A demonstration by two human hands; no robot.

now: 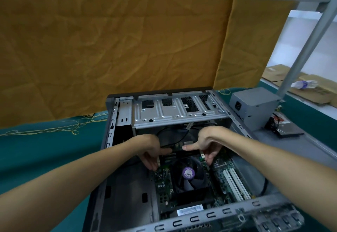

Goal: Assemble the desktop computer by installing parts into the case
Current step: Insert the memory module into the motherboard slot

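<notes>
Both forearms reach forward into the open case (116, 122), which lies on its side on the green surface (45, 151). Left hand (151, 149) and right hand (209, 142) each press a thumb on a memory stick (179, 147) just above the cooler fan (187, 174); whether either grip closes on it I cannot tell. Right of the case stands a power supply (255, 107).

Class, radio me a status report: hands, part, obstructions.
Both hands, left hand and right hand, inside case, thumbs on memory stick above fan. Black cable close behind.
</notes>
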